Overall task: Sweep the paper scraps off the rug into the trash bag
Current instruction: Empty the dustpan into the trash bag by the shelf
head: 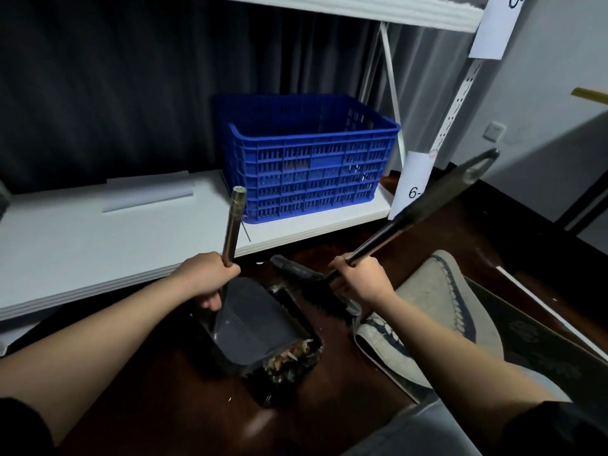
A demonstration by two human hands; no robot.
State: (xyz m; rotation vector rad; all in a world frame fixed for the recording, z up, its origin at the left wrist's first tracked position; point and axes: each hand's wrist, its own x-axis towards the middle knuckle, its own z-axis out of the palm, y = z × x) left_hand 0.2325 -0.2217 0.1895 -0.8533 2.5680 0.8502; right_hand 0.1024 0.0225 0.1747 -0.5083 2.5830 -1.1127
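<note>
My left hand [205, 279] grips the metal handle of a black dustpan [253, 327], which hangs tilted over the dark wooden floor. Paper scraps [289, 357] lie heaped at the pan's lower right corner. My right hand [362, 279] holds the dark handle of a broom [424, 209]; its black bristle head [316, 294] sits just right of the pan's upper edge. A grey rug [424, 301] with a dark blue patterned border lies to the right, its near corner folded up. No trash bag shows.
A low white shelf board [98, 245] runs across the back with a blue slatted plastic crate [309, 159] on it. A white perforated rack post [460, 90] with paper labels stands right of the crate. Dark curtains hang behind. A dark panel [533, 337] lies beyond the rug.
</note>
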